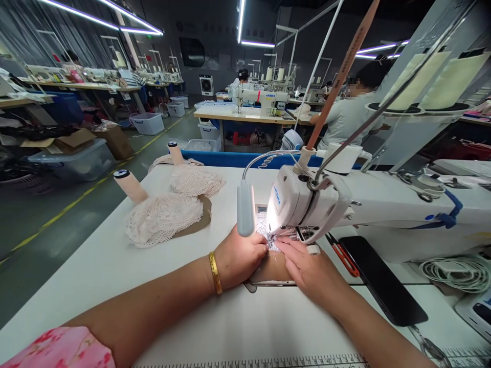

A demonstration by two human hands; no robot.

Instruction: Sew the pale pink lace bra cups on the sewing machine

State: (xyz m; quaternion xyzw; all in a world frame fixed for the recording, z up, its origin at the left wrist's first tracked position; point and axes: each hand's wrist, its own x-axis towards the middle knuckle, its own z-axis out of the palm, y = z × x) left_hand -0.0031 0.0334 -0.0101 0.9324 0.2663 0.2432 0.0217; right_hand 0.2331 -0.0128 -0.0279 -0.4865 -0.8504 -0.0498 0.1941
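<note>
Both hands are working a small piece of lace under the needle end of the sewing machine, with a tan backing piece lying flat on the white counter just below it. The left hand, wearing a gold bangle, has its fingers curled down with the fingertips pinching the edge of the lace; the right hand lies flat, fingers together, pressing the cloth beside the presser foot. To sew this well, the lace should probably stay taut and flat between the two hands, fed straight, with fingertips kept clear of the needle, which the machine head hides here. The small lamp hangs close over the left knuckles. Two heaps of finished lace pieces and thread cones sit well apart to the left; a dark phone and red-handled snips lie to the right.
</note>
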